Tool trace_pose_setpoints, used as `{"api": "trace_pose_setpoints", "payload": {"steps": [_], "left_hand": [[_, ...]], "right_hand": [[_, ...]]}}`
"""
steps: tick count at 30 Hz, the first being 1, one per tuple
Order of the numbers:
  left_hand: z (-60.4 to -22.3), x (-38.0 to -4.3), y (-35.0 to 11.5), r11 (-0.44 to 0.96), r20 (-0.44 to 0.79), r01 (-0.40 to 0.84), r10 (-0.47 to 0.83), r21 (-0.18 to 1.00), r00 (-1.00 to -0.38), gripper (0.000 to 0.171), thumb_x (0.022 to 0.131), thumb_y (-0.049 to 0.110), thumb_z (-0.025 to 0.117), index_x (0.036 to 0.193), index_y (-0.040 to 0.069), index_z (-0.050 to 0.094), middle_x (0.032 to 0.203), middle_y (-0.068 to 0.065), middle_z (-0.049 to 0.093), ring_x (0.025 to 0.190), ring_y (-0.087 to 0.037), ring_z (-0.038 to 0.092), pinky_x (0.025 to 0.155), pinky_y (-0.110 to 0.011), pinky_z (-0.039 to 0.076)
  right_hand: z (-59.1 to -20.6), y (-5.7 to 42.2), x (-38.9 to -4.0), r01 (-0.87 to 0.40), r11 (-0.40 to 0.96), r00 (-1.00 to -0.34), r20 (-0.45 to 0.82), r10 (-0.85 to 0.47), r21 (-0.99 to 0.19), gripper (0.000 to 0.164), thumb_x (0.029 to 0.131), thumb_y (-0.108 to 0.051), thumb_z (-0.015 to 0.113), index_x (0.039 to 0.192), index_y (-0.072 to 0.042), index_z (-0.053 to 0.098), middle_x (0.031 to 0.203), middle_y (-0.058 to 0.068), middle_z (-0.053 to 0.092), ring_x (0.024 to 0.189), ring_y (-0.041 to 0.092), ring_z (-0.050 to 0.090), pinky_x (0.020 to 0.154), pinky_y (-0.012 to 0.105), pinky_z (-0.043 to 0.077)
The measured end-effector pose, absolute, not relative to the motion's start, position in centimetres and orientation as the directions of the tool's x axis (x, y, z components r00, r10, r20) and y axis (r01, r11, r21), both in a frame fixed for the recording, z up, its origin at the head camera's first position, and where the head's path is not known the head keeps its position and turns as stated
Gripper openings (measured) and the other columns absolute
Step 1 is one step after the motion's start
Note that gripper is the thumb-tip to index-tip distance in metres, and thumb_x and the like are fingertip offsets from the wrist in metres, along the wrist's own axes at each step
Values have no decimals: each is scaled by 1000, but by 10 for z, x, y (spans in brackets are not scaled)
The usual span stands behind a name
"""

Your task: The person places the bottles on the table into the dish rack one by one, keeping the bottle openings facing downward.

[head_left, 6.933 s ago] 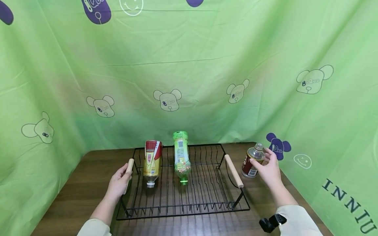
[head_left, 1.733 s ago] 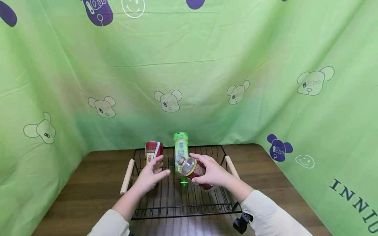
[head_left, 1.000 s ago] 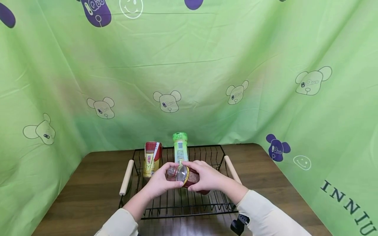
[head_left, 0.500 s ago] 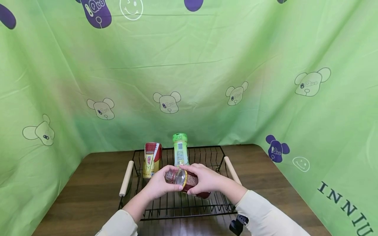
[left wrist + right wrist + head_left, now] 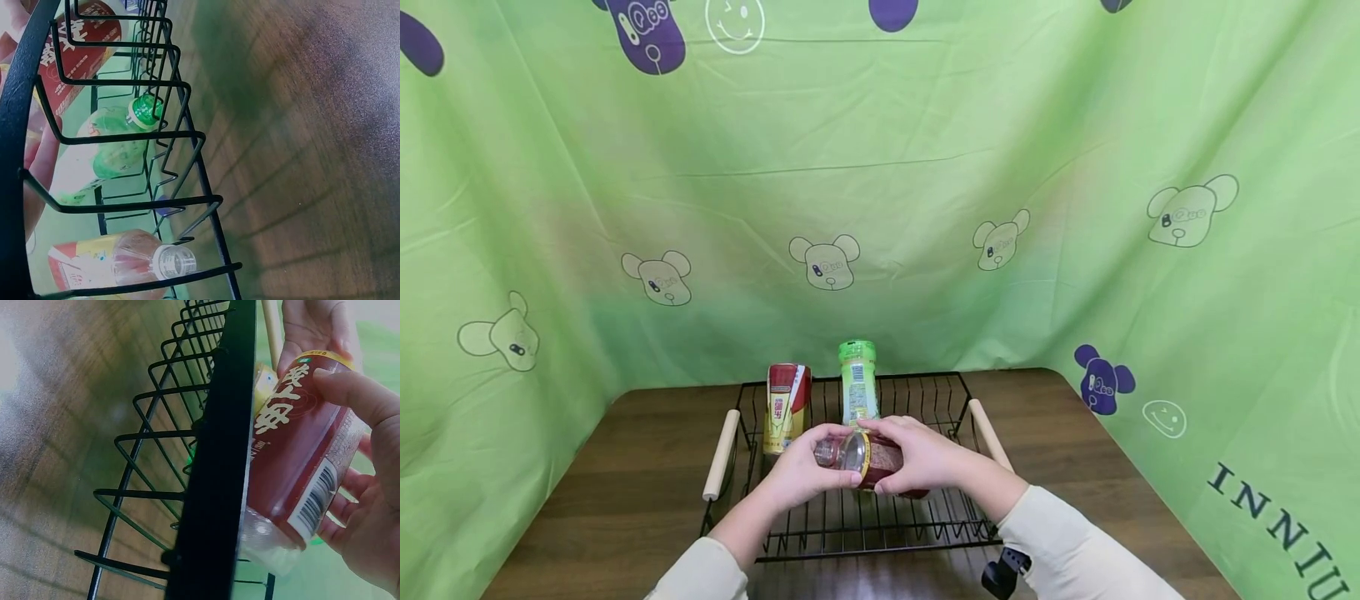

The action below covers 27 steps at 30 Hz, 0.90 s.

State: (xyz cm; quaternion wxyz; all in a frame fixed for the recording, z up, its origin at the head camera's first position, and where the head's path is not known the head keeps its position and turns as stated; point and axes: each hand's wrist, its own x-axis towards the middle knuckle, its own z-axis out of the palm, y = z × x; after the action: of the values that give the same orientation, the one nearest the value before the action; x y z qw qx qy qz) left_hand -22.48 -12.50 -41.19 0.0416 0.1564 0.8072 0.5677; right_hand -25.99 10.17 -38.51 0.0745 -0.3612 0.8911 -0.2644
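Both hands hold a clear plastic bottle with a dark red label lying sideways over the middle of the dish rack, its neck toward the left. My left hand has its thumb and fingers round the neck and shoulder. Further along, my right hand grips the labelled body; the right wrist view shows the barcode side of the dark red label under that thumb. A green bottle lies in the rack behind the hands, its lower part hidden. Left of it lies a red and yellow bottle, partly covered by my left hand.
The black wire rack stands on a brown wooden table. Pale wooden handles, left and right, rise at its sides. A green printed cloth hangs behind and beside the table.
Earlier the red-labelled bottle stood upright right of the rack in my right hand, my left on the rack handle. It has come over the rack, tipped sideways; my left hand has taken its neck.
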Motion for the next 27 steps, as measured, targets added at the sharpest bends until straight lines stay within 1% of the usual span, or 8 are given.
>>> {"api": "trace_pose_setpoints", "payload": {"steps": [4, 7, 10, 13, 17, 21, 24, 27], "left_hand": [[-417, -227, -128, 287, 117, 191, 256, 939, -960, 62, 75, 18, 84, 130, 4, 57, 120, -18, 65, 101, -21, 64, 81, -28, 54], [-419, -227, -130, 254, 110, 159, 197, 954, -974, 62, 75, 17, 84, 130, 6, 56, 123, -17, 62, 100, -20, 62, 80, -29, 54], [-420, -227, -133, 210, 104, 128, 123, 969, -987, 62, 75, 13, 83, 130, 6, 57, 126, -17, 58, 101, -22, 61, 79, -30, 54], [-421, -227, -136, 183, 110, 117, 51, 976, -993, 61, 75, 10, 83, 131, 6, 57, 126, -19, 56, 101, -23, 60, 79, -30, 55], [-421, -227, -139, 154, 102, 96, -31, 983, -994, 61, 77, 11, 82, 132, 7, 56, 126, -20, 56, 101, -24, 61, 78, -30, 56], [-420, -228, -140, 128, 92, 79, -94, 989, -991, 62, 79, 12, 81, 135, 9, 55, 130, -21, 54, 109, -28, 59, 80, -31, 55], [-419, -228, -139, 99, 93, 82, -114, 992, -989, 64, 80, 12, 79, 137, 10, 52, 133, -21, 53, 114, -30, 57, 82, -30, 54], [-417, -227, -137, 63, 96, 89, -122, 994, -988, 65, 81, 10, 78, 139, 9, 50, 133, -22, 53, 114, -30, 57, 83, -29, 54]], "right_hand": [[-384, 105, -261, -568, 588, -763, 102, -638, -575, 87, 73, -33, 81, 149, -18, 43, 141, 12, 51, 131, 35, 44, 100, 57, 43], [-385, 110, -262, -520, 594, -809, 132, -572, -614, 84, 74, -36, 80, 148, -21, 43, 145, 11, 49, 134, 36, 41, 102, 61, 41], [-387, 116, -263, -480, 597, -849, 169, -501, -643, 81, 76, -37, 79, 147, -22, 44, 148, 13, 46, 136, 38, 41, 103, 64, 39], [-390, 121, -263, -447, 581, -877, 205, -435, -680, 78, 79, -34, 79, 147, -20, 44, 148, 15, 45, 135, 39, 42, 104, 64, 38], [-394, 125, -262, -406, 533, -902, 233, -363, -743, 75, 81, -29, 79, 146, -13, 44, 144, 18, 47, 134, 40, 44, 109, 60, 35], [-401, 125, -262, -348, 489, -928, 220, -301, -800, 73, 82, -26, 78, 145, -9, 44, 140, 20, 50, 133, 39, 45, 112, 57, 34], [-406, 123, -262, -314, 468, -942, 209, -264, -826, 70, 82, -23, 78, 143, -7, 46, 137, 20, 53, 130, 37, 47, 110, 55, 37], [-409, 120, -261, -294, 449, -948, 196, -251, -844, 68, 83, -22, 77, 142, -5, 46, 136, 20, 54, 127, 36, 50, 106, 54, 41]]}}
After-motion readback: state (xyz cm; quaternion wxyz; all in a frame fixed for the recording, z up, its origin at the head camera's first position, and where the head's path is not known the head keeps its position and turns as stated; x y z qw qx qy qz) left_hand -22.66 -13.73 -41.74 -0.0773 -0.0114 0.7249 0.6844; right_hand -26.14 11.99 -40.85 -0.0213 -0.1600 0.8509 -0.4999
